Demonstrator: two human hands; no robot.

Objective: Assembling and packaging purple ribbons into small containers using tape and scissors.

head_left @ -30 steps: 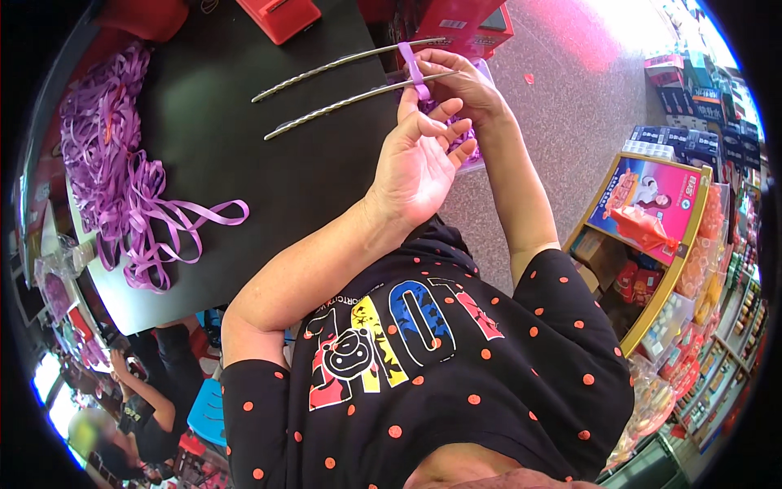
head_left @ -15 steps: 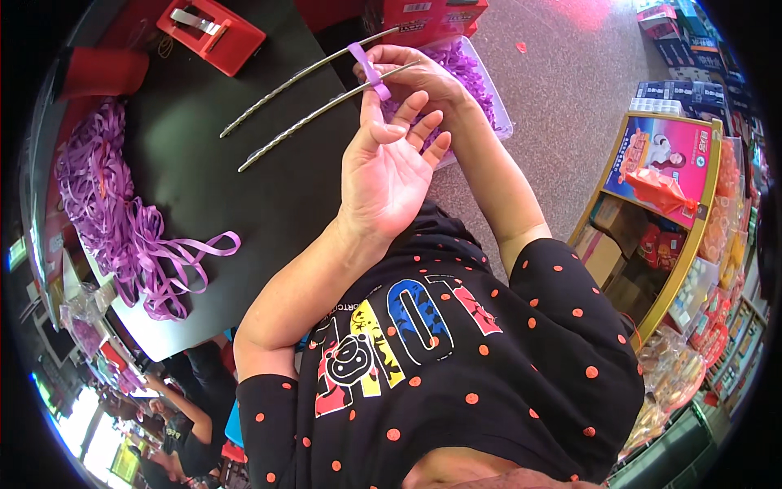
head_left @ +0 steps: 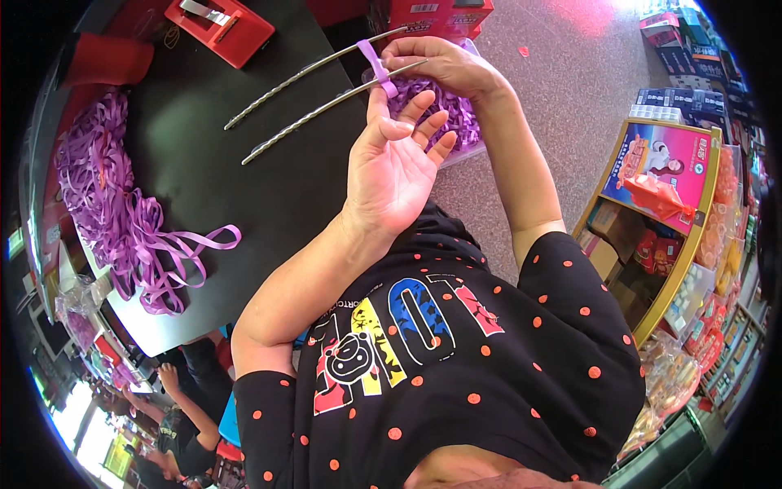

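Note:
Two thin metal rods [head_left: 314,118] with twisted ends run side by side above the dark table. A short strip of purple ribbon [head_left: 374,63] spans both rods and loops around them near their right ends. My right hand [head_left: 452,69] is closed, its fingertips pinched at the ribbon between the rods; the exact grip is partly hidden. Below, my left hand [head_left: 391,179] is palm up with its fingers apart, the index fingertip touching the ribbon's lower end. Behind my hands, a clear plastic box [head_left: 476,155] holds many small purple ribbon pieces [head_left: 464,122].
A big bundle of purple ribbon [head_left: 102,171] lies along the left of the black table [head_left: 191,155]. A red tape dispenser [head_left: 236,37] stands at the far edge, near a red box [head_left: 432,16]. To the right is a yellow-framed display shelf [head_left: 684,244]. Another person [head_left: 183,424] is at lower left.
My right hand has shifted slightly right and its wrist has turned, its fingers still at the ribbon. My left hand keeps nearly the same pose. The person at lower left has raised a hand.

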